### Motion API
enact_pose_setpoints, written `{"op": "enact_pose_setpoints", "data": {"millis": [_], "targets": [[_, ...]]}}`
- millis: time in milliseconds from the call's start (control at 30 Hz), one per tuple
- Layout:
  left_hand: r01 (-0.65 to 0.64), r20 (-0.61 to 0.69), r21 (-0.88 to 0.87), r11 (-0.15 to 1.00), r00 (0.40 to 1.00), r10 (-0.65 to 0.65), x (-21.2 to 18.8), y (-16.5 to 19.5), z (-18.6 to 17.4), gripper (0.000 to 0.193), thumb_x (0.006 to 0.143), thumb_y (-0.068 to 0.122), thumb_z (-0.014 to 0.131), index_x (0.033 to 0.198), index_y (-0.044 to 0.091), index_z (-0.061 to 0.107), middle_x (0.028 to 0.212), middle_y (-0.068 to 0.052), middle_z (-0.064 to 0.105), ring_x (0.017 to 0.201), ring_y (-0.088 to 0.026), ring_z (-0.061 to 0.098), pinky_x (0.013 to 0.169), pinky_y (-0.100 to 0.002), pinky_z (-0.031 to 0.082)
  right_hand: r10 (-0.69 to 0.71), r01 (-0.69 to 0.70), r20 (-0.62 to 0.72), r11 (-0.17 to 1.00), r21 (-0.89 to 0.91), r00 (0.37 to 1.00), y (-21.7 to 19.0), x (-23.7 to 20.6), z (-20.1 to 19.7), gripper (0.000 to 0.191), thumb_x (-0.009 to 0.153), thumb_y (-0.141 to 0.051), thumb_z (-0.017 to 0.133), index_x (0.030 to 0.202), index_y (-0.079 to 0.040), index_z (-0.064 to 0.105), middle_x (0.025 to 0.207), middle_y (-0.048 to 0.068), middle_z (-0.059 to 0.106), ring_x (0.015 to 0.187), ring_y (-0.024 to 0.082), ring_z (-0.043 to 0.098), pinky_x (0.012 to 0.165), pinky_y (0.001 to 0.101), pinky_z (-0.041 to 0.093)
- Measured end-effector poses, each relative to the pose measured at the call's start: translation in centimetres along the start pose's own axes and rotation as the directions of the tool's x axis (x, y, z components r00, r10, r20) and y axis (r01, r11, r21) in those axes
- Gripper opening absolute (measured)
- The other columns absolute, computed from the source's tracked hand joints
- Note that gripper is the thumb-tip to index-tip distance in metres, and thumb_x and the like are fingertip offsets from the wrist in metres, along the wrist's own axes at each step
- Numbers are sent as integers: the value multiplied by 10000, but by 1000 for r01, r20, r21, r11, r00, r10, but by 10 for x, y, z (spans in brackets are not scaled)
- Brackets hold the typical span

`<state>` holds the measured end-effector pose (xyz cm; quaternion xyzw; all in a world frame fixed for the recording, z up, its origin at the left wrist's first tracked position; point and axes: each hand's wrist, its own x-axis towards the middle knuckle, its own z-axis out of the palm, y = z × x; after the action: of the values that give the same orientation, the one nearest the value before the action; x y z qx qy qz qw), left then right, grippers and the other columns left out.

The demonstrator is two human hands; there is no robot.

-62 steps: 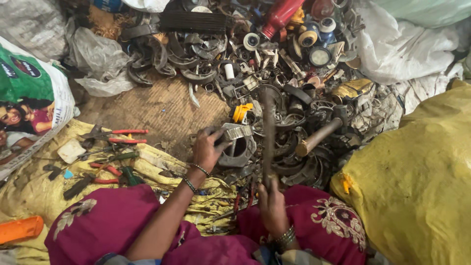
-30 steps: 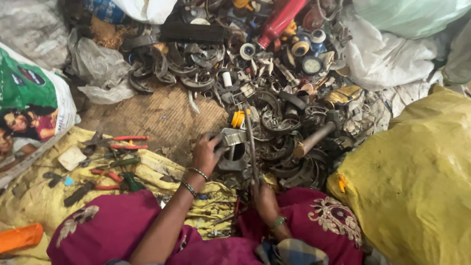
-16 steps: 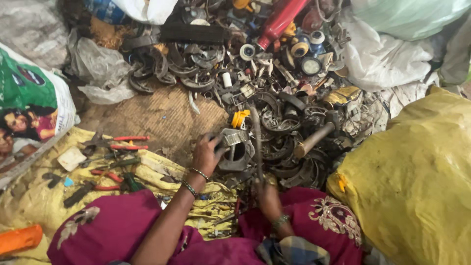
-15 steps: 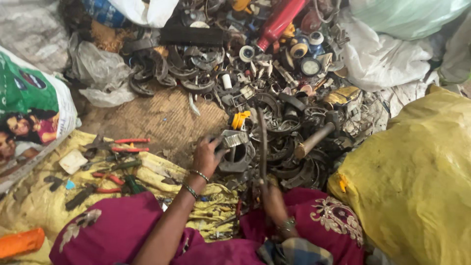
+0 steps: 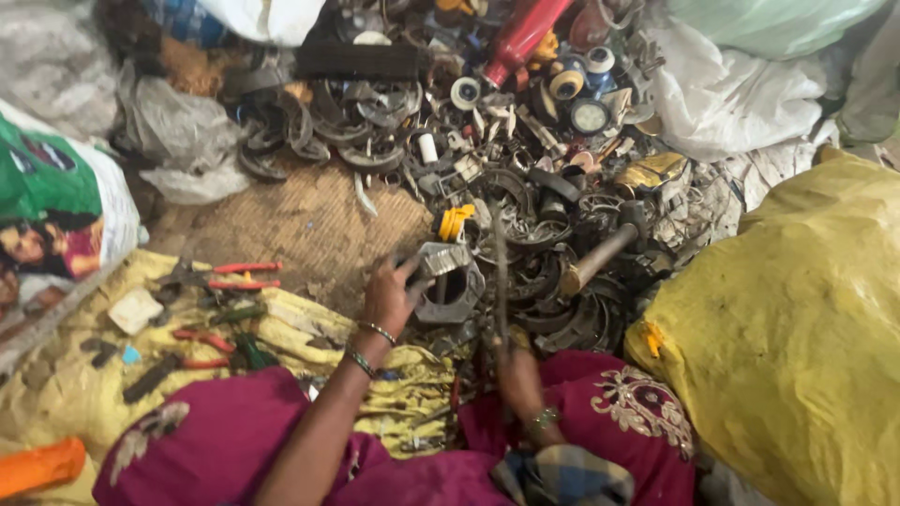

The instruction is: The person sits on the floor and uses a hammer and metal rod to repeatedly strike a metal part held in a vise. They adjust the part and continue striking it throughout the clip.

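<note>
One grey, hollow metal housing (image 5: pixel 448 281), gripped by the left hand (image 5: pixel 387 298); the right hand (image 5: pixel 516 370) clasps one thin rod (image 5: pixel 501 281).

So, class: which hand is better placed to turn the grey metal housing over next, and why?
Probably the left hand: it already grips the housing at its edge. The right hand is closed around a thin rod and sits nearer the lap.

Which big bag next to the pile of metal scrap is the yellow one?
The yellow sack on the right side. The bags at the top are white or pale green, and the left one is a printed green sack.
</note>
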<state>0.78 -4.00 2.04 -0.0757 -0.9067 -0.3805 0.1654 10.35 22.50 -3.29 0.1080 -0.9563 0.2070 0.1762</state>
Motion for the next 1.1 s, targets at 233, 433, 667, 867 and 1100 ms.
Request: {"op": "enact_pose_setpoints", "data": {"millis": [233,433,667,867,1100], "targets": [[101,99,-49,994,991,-96,-2,-3,4,508,858,302,773,1310,100,656,1225,-209,662,1110,-419,623,934,-493,519,518,-670,450,397,627,728,-5,5,-24,314,1028,-291,621,1076,18,651,675,21,586,532,101,512,455,296,408],[-5,15,-81,997,1000,7,1,12,-7,472,862,311,803,1252,84,666,1210,-193,670,1125,-411,616,946,-504,503,393,-574,420,607,550,818,-55,26,-50,294,986,-264,627,1137,-12,647,641,49,638,497,110,569,444,303,448],[59,165,-96,994,985,-43,8,44,-27,463,831,291,778,1272,170,703,1236,-128,696,1098,-354,660,929,-446,534,193,-282,217,800,529,957,-60,15,-61,270,1021,-251,573,1160,-21,597,701,78,656,557,135,619,491,352,495],[-35,173,-2,999,984,35,5,52,-24,475,824,225,799,1283,150,702,1227,-183,668,1054,-409,652,902,-478,524,356,-530,399,658,535,845,-37,4,-31,282,1068,-279,499,1041,-9,574,689,132,606,567,241,558,508,406,464],[1,150,-54,999,989,7,3,48,-16,407,842,144,760,1247,143,724,1175,-176,705,1032,-394,688,910,-456,559,341,-429,263,766,479,903,-40,17,-47,264,1040,-267,500,1113,-30,590,686,68,637,579,174,612,521,360,476]]}}
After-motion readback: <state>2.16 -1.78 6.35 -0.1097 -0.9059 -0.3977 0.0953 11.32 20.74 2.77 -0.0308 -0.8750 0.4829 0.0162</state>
